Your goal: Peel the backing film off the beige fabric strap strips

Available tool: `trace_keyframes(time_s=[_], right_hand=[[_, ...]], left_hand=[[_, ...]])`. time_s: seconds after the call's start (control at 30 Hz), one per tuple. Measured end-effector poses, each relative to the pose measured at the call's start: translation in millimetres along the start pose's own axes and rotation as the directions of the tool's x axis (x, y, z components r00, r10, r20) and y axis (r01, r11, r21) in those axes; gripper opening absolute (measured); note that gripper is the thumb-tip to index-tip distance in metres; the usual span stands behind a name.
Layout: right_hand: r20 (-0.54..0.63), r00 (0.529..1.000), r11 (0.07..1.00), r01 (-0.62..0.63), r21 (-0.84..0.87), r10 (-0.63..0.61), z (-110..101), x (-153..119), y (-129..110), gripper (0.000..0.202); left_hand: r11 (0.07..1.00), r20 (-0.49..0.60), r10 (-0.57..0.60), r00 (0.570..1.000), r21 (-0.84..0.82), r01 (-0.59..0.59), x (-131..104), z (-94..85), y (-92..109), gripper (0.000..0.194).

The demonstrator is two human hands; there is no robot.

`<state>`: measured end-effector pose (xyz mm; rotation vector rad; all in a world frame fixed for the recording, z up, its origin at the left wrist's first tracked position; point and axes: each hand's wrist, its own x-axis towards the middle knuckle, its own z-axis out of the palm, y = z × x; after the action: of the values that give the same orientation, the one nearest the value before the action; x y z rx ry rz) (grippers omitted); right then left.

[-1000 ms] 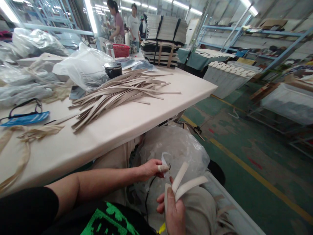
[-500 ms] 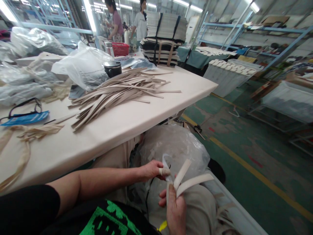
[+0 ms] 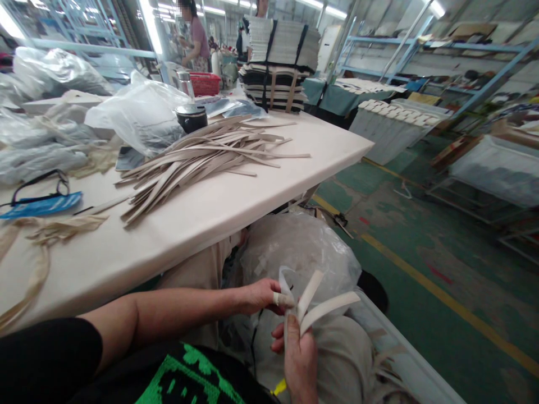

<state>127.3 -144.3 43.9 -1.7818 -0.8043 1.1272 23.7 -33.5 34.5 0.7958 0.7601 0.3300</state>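
Low at six o'clock, below the table's (image 3: 261, 207) edge, the right hand (image 3: 300, 362) grips a folded beige strip (image 3: 320, 310) while the left hand (image 3: 259, 295) pinches its clear backing film (image 3: 285, 279) (barely peeled, I judge), with the big strip pile (image 3: 202, 157) at eleven o'clock seemingly untouched.

A black short sleeve (image 3: 46, 359), green print on the black shirt (image 3: 185, 379), tape wrapping one left finger (image 3: 275, 298).

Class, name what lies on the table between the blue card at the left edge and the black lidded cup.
In the head view, a heap of beige strips lies between the blue card and black cup.
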Motion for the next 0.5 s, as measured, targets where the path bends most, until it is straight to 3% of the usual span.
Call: trace_keyframes(time_s=[0.17, 0.3, 0.5], right_hand=[[-0.017, 1.0, 0.998, 0.021, 0.055, -0.021, -0.3, -0.1, 1.9, 0.046], [0.038, 0.999, 0.998, 0.021, 0.065, -0.023, -1.5, -0.6, 4.1, 0.052], [0.057, 0.998, 0.999, 0.017, 0.049, -0.019, -4.2, -2.3, -2.9, 0.063]], left_hand=[[0.998, 0.066, -0.058, 0.996, 0.04, 0.056, -1.5, -1.9, 1.8, 0.045], [0.996, 0.083, -0.074, 0.994, 0.062, 0.069, -0.7, -4.5, -0.3, 0.04], [0.994, 0.102, -0.03, 0.994, 0.105, 0.019, 2.4, -6.4, -4.8, 0.036]])
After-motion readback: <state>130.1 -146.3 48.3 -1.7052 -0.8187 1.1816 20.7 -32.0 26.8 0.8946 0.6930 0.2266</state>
